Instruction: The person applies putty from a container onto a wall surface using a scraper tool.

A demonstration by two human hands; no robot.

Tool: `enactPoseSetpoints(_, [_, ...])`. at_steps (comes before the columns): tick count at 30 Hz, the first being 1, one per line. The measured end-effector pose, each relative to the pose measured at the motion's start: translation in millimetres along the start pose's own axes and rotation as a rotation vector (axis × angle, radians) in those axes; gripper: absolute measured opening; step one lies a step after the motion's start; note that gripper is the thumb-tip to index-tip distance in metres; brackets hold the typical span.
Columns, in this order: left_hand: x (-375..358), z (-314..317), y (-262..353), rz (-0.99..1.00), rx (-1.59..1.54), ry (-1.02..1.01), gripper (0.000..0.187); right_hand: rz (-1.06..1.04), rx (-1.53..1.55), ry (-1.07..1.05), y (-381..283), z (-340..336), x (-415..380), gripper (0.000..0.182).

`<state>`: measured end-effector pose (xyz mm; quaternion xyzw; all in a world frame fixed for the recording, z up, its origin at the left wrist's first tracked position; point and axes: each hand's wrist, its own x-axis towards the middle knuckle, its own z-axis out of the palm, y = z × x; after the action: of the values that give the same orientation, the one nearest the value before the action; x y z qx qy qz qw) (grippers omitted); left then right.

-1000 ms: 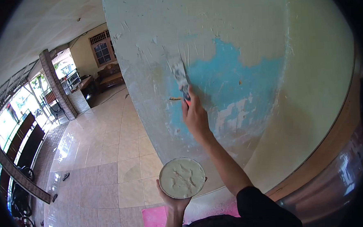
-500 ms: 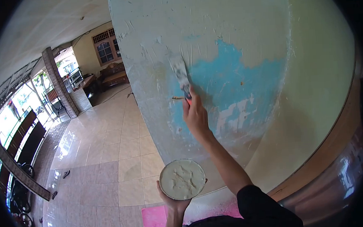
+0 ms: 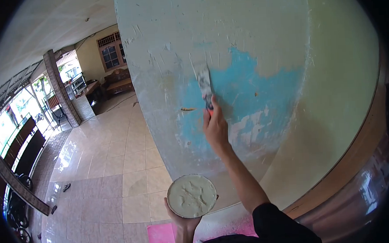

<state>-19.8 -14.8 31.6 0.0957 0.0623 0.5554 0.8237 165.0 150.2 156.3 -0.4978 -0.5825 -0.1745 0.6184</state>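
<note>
My right hand (image 3: 216,128) is closed round the handle of a putty knife (image 3: 204,82), its blade pointing up and lying against the wall (image 3: 177,135). The blade is at the upper left border of a bare blue patch (image 3: 267,89), where pale putty covers the wall above. My left hand (image 3: 182,220) supports a round container of putty (image 3: 192,195) from below, low in front of me. The putty's surface is pale and ridged. Most of the left fingers are hidden under the container.
A pink sheet (image 3: 161,238) lies on the floor by the wall's foot. Tiled floor (image 3: 104,166) stretches to the left, with sandals (image 3: 66,187) on it. Further off are a pillar (image 3: 62,89), a wooden bench (image 3: 118,83) and a railing (image 3: 30,134). A wood-coloured edge (image 3: 337,167) borders the wall at right.
The putty knife has moved a little right and down along the wall, now more upright. The view has shifted slightly, and the container remains in my left hand.
</note>
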Motion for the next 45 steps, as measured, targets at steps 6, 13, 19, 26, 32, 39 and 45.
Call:
enactPoseSetpoints(6, [2, -12, -3, -0.006, -0.087, 0.032, 0.080, 0.005, 0.073, -0.007, 21, 0, -52, 0.053])
enactPoseSetpoints(13, [4, -4, -5, -0.048, -0.180, -0.018, 0.079, -0.116, 0.014, 0.068, -19, 0, 34, 0.051])
enactPoseSetpoints(19, [3, -9, -5, -0.024, -0.096, 0.016, 0.077, -0.069, 0.042, 0.024, 22, 14, -65, 0.054])
enactPoseSetpoints(26, [3, -4, -5, -0.013, -0.032, 0.018, 0.082, -0.110, 0.077, 0.088, -2, -15, 16, 0.051])
enactPoseSetpoints(32, [5, 1, -4, -0.046, -0.239, -0.081, 0.078, 0.096, -0.012, -0.109, 5, -13, -5, 0.052])
enactPoseSetpoints(39, [4, 0, -6, -0.041, -0.084, 0.031, 0.079, 0.052, 0.052, -0.042, 21, -15, -52, 0.052])
enactPoseSetpoints(45, [7, -6, -8, -0.026, -0.066, -0.001, 0.079, -0.013, 0.061, 0.042, -5, -29, 43, 0.046])
